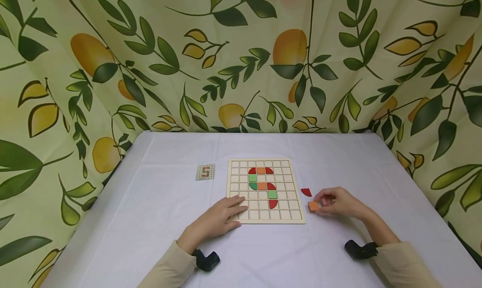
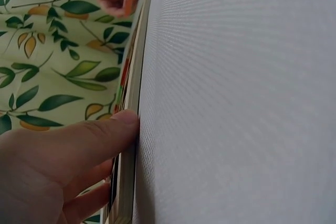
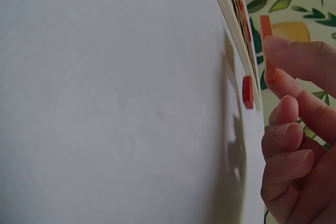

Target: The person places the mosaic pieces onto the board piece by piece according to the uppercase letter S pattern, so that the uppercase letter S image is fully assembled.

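Note:
Pinched between thumb and finger of my right hand is an orange square tile, held above the table just right of the board; the right wrist view shows the tile edge-on. My left hand rests at the lower left of the gridded wooden board, fingers extended over its squares and thumb at its front edge. Red, orange and green pieces form an S-like shape on the grid. A loose red quarter-circle piece lies between the board and my right hand.
A small card printed with a coloured S pattern on a grid lies left of the board. White cloth covers the table. Behind and beside it hangs a leaf-and-fruit patterned curtain. Each wrist carries a black device.

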`<state>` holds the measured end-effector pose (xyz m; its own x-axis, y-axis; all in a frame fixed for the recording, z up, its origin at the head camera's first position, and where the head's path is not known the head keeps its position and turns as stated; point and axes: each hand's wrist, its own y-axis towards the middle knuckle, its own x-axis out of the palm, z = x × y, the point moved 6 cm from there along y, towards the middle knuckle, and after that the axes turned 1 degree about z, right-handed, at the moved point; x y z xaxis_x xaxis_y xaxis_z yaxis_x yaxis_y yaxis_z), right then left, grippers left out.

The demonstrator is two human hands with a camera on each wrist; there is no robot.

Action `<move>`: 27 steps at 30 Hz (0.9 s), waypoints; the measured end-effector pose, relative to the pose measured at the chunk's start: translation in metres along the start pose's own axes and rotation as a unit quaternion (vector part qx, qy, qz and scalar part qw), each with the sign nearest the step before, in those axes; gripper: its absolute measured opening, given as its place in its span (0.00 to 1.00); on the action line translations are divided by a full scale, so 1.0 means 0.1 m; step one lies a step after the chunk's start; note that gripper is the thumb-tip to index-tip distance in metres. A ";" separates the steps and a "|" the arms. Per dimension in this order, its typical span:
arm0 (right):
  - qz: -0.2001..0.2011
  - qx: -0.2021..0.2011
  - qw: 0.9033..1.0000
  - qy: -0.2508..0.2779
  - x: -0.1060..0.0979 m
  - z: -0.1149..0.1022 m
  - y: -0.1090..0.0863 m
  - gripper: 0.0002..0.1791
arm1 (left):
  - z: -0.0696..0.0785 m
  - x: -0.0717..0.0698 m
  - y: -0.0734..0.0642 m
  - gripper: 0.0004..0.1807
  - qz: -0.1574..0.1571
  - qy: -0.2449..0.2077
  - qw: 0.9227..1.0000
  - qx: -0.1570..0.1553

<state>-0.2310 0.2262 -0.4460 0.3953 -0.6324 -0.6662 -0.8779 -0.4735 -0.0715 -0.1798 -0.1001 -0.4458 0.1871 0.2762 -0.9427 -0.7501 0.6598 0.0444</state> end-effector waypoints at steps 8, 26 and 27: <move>-0.002 -0.028 0.999 0.021 0.11 -0.14 0.12 0.12 | 0.00 0.00 0.00 0.26 -0.004 -0.006 1.000 -0.006; -0.009 -0.013 0.999 0.040 0.40 -0.40 0.43 0.15 | 0.01 -0.01 0.00 0.26 -0.005 0.020 1.000 0.004; -0.009 -0.013 0.999 0.042 0.42 -0.41 0.45 0.15 | 0.01 -0.01 0.00 0.26 -0.005 0.019 1.000 0.004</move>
<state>-0.2422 0.1532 -0.4469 0.4340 -0.6723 -0.5996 -0.8635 -0.5003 -0.0640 -0.1796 -0.0999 -0.4448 0.1689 0.2428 -0.9553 -0.7428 0.6684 0.0385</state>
